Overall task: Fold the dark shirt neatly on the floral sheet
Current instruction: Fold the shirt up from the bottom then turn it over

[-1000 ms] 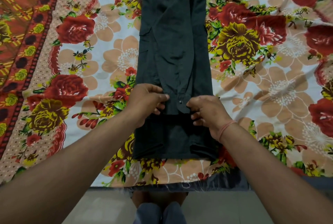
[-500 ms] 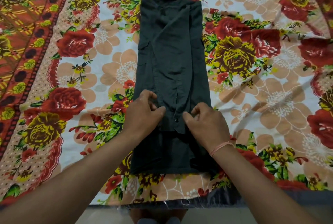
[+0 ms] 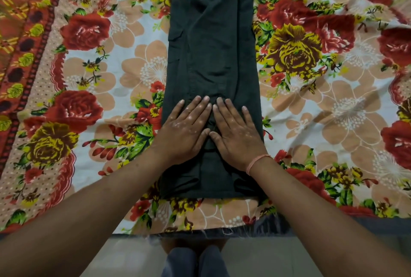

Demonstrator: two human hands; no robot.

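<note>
My left hand (image 3: 186, 129) and right hand (image 3: 235, 129) lie flat, open, on the shirt (image 3: 211, 43). It looks soft and light; I'd pinch its near hem corners over the sheet (image 3: 333, 121).

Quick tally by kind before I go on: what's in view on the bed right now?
Dark shirt: 1, folded into a long strip
Floral sheet: 1, under the shirt
Hands: 2, left hand and right hand, both flat on the shirt
Wrist band: 1, on the right wrist
Total: 5
</note>
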